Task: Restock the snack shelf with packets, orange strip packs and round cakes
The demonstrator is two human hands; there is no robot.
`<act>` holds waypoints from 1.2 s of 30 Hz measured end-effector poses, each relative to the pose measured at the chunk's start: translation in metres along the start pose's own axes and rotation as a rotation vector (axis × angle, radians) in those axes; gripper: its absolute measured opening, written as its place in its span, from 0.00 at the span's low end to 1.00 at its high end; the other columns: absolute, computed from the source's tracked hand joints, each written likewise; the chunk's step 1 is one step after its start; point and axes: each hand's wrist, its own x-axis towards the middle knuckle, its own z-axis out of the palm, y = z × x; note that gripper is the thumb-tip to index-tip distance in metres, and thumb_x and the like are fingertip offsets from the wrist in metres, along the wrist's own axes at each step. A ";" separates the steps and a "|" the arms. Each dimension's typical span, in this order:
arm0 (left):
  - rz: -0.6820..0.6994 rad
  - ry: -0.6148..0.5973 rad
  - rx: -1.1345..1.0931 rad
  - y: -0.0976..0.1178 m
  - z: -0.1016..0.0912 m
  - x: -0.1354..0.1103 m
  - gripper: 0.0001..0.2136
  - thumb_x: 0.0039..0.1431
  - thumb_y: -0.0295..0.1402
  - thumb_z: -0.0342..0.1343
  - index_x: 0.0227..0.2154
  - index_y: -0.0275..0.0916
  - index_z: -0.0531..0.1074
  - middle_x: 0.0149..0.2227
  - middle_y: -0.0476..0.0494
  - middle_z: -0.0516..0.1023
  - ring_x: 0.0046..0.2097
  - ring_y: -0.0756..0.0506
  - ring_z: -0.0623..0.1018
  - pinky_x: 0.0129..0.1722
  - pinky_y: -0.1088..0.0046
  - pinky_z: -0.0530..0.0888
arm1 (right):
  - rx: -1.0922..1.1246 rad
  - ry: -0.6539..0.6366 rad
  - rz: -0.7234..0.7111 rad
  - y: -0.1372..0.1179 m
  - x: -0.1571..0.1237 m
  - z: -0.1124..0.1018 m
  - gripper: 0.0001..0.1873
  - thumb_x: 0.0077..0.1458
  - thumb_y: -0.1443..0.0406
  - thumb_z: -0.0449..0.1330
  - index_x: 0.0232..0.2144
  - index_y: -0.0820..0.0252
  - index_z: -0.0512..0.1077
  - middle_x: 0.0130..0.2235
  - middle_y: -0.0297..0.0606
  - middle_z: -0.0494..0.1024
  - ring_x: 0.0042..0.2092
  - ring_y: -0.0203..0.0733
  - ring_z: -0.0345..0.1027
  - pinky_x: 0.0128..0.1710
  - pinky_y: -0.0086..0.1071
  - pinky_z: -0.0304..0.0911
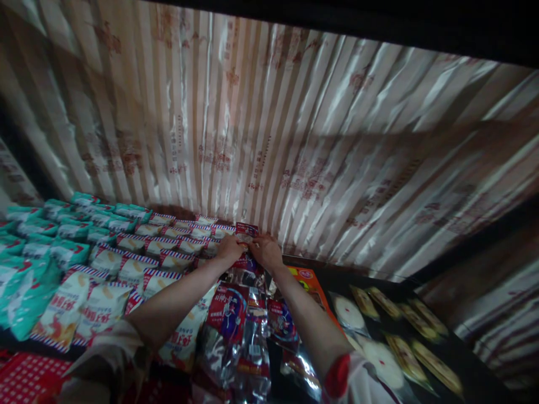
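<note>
Hands: left hand (228, 249) and right hand (266, 251) side by side, both pinching red packet (246, 230); packet directly ahead, upright, equally near each.

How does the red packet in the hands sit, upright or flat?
Upright, it seems: the red packet stands on edge at the row's end, face showing above the left hand and right hand gripping it.

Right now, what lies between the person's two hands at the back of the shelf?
In the head view, one small dark red foil packet lies between the left hand and the right hand; both hands touch its edges.
</note>
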 end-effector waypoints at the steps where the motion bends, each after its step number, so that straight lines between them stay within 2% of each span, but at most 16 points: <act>1: 0.006 0.003 0.014 0.000 0.000 0.000 0.08 0.51 0.30 0.54 0.31 0.37 0.77 0.33 0.43 0.79 0.38 0.46 0.76 0.37 0.74 0.68 | -0.003 0.010 -0.014 0.000 0.000 0.001 0.15 0.57 0.62 0.50 0.32 0.60 0.76 0.40 0.43 0.78 0.49 0.40 0.67 0.54 0.33 0.52; 10: 0.083 0.029 0.109 0.004 -0.006 -0.008 0.09 0.53 0.29 0.51 0.32 0.36 0.77 0.35 0.40 0.79 0.41 0.44 0.75 0.42 0.72 0.68 | 0.035 -0.035 -0.049 -0.003 0.007 0.002 0.15 0.59 0.65 0.47 0.34 0.58 0.75 0.40 0.40 0.78 0.46 0.37 0.68 0.57 0.31 0.47; 17: 0.116 0.046 0.155 0.007 -0.010 -0.013 0.09 0.52 0.31 0.52 0.31 0.38 0.77 0.36 0.41 0.79 0.43 0.43 0.75 0.45 0.71 0.67 | 0.039 -0.064 0.012 -0.004 0.010 0.004 0.16 0.59 0.62 0.48 0.35 0.57 0.75 0.41 0.40 0.78 0.47 0.38 0.68 0.49 0.28 0.56; 22: 0.191 0.035 0.260 0.006 -0.011 -0.015 0.11 0.54 0.31 0.48 0.31 0.35 0.77 0.35 0.37 0.78 0.43 0.41 0.74 0.47 0.67 0.67 | 0.021 -0.075 0.041 -0.004 0.015 0.004 0.17 0.59 0.62 0.47 0.34 0.60 0.75 0.40 0.44 0.78 0.46 0.41 0.68 0.47 0.29 0.58; 26: 0.263 0.064 0.297 0.002 -0.010 -0.017 0.11 0.53 0.29 0.48 0.33 0.36 0.75 0.37 0.38 0.77 0.45 0.42 0.73 0.49 0.67 0.65 | 0.008 -0.088 0.058 -0.005 0.022 0.006 0.18 0.59 0.62 0.46 0.35 0.61 0.75 0.41 0.46 0.77 0.46 0.42 0.69 0.45 0.30 0.59; 32: 0.341 0.049 0.340 0.007 -0.012 -0.026 0.11 0.55 0.29 0.46 0.35 0.36 0.73 0.40 0.40 0.76 0.47 0.43 0.70 0.50 0.70 0.64 | -0.013 -0.132 0.066 -0.004 0.037 0.009 0.16 0.58 0.64 0.46 0.41 0.59 0.72 0.41 0.45 0.77 0.44 0.41 0.70 0.43 0.30 0.60; 36: 0.397 0.012 0.349 0.010 -0.014 -0.032 0.11 0.55 0.30 0.46 0.35 0.34 0.72 0.39 0.38 0.75 0.47 0.42 0.70 0.49 0.68 0.65 | -0.003 -0.162 0.021 -0.004 0.049 0.011 0.19 0.59 0.58 0.45 0.46 0.56 0.70 0.46 0.42 0.75 0.47 0.42 0.68 0.45 0.33 0.59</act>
